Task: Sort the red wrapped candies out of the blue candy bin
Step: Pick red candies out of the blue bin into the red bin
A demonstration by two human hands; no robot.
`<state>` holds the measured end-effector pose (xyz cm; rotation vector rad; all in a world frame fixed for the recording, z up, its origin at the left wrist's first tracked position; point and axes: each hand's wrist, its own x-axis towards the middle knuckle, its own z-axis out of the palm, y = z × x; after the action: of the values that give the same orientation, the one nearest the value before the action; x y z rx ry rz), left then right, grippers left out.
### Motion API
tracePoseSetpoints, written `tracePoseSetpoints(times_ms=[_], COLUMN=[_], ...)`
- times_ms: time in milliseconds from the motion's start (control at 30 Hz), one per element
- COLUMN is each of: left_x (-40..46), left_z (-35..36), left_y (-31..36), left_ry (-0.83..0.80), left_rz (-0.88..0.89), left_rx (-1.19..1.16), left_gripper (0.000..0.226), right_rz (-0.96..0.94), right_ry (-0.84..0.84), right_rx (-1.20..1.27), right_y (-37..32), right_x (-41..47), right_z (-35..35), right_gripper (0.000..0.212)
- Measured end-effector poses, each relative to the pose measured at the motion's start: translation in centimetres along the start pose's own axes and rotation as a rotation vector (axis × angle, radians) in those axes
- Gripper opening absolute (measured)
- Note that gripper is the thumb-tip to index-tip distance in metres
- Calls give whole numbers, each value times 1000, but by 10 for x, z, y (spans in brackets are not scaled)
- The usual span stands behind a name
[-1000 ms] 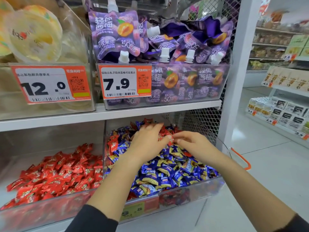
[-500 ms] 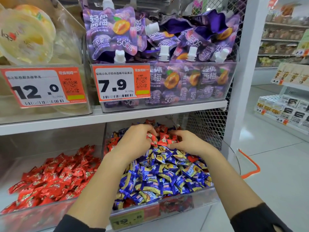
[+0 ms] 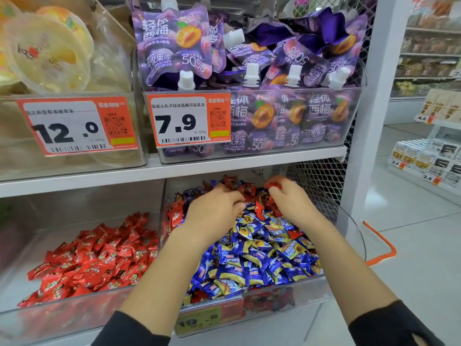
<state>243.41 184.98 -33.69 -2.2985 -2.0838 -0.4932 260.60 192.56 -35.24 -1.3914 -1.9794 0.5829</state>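
Both my hands are deep in the blue candy bin (image 3: 309, 287), toward its back wall under the upper shelf (image 3: 224, 167). My right hand (image 3: 290, 203) has its fingers curled round a red wrapped candy (image 3: 274, 184), lifted just above the pile near the bin's back right corner. My left hand (image 3: 214, 212) lies palm down on the heap with its fingers bent into the wrappers; red candies sit at its fingertips, but I cannot tell whether it has actually got hold of one.

The bin's front half is almost all blue candies (image 3: 257, 255), heaped up to the front wall. The stray red ones (image 3: 239, 187) crowd along the back edge and down the left wall, and a few more show through the clear front wall at the bottom, buried under blue. One red piece stands on end between my two hands.

Just to the left, past the clear divider, the neighbouring bin (image 3: 74, 313) holds red candies (image 3: 99, 255) alone, spread low across its floor.

The upper shelf hangs close over the back of the pile. On it stands a clear tub of purple prune jelly pouches (image 3: 174, 46) with a 7.9 price tag (image 3: 188, 121), and beside that a tub of jelly cups (image 3: 47, 48) tagged 12.0 (image 3: 74, 126). A white upright post (image 3: 369, 108) closes the right end, with an orange basket handle (image 3: 381, 248) behind it.
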Motion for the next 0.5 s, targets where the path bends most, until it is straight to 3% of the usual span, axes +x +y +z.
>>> tracePoseSetpoints(times_ms=[133, 267, 400, 500], left_x=[0, 0, -1, -2], left_z=[3, -6, -17, -20], left_y=[-2, -11, -25, -30], left_ry=[-121, 3, 52, -16], left_rz=[-8, -10, -103, -154], left_rx=[132, -16, -102, -70], left_gripper=[38, 23, 34, 43], right_rz=[31, 64, 64, 47], right_ry=[24, -178, -275, -273], right_rx=[31, -127, -232, -206], right_y=[-9, -3, -3, -3], right_x=[-7, -8, -4, -4], right_z=[-9, -6, -5, -5], right_gripper=[26, 33, 57, 44])
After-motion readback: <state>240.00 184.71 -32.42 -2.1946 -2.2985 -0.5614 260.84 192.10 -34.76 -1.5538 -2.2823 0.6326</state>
